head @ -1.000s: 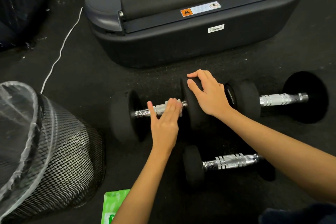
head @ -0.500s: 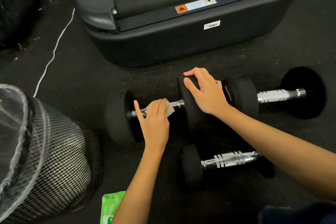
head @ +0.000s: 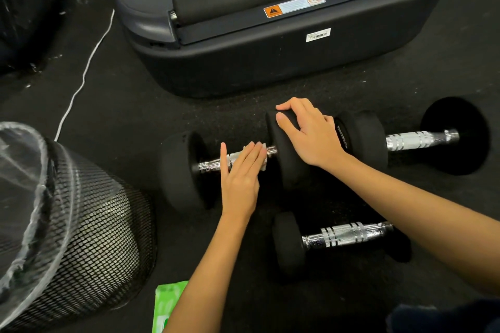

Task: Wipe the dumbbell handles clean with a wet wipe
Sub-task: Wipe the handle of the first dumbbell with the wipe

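left hand [head: 240, 176] flat, fingers straight and together, pressing a white wet wipe [head: 263, 155] down on the chrome handle [head: 216, 163] of the nearest big dumbbell [head: 186, 173]; only a crumpled edge of the wipe showing past the fingertips, toward the handle's right end. thumb spread out to the left, over the handle. right hand [head: 311, 135] curved over the top of that same dumbbell's right weight head [head: 286, 170], fingers bent round its rim, thumb lying on its inner face. hands near each other but not touching, one on the bar, one on the head.

lying on dark speckled floor [head: 216, 116], lengthwise left to right. just beside its right head, a second dumbbell [head: 419, 139] in line with it, chrome handle bare. closer to the camera, a smaller third dumbbell [head: 343, 235], also on its side, partly under the right forearm.

behind the dumbbells, the black rear end of a treadmill [head: 270, 67] with an orange warning label. at left, a black mesh bin [head: 89, 238] lined with a clear plastic bag. near the bottom edge, a green wipes packet [head: 166, 305], partly hidden by the left forearm. a white cable [head: 84, 76] across the floor at upper left.
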`<move>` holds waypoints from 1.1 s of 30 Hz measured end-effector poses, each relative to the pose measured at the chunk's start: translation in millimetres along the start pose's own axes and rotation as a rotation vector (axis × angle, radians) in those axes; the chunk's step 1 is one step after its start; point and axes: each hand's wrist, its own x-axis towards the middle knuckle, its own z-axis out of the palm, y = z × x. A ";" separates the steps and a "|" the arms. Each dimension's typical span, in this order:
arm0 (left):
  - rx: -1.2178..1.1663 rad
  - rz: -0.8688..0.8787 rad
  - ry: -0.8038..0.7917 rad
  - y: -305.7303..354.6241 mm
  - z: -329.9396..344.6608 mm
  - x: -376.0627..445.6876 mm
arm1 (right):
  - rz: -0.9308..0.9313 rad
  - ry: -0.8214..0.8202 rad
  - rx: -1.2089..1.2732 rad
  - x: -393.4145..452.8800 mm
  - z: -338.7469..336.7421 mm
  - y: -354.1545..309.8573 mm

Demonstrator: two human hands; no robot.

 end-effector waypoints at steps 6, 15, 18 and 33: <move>-0.031 -0.060 -0.083 10.5 0.3 11.3 | 0.007 -0.027 -0.016 1.7 -2.0 -2.1; -0.270 -0.375 -0.197 13.0 -40.0 14.9 | -0.102 0.009 -0.023 -10.5 -31.8 -13.2; -0.356 -0.436 -0.079 24.9 -59.8 17.9 | -0.265 0.080 0.183 -37.1 -57.6 -22.6; -0.317 -0.345 -0.100 135.0 -84.4 -45.1 | 0.674 -0.602 1.164 -148.0 -60.3 -9.8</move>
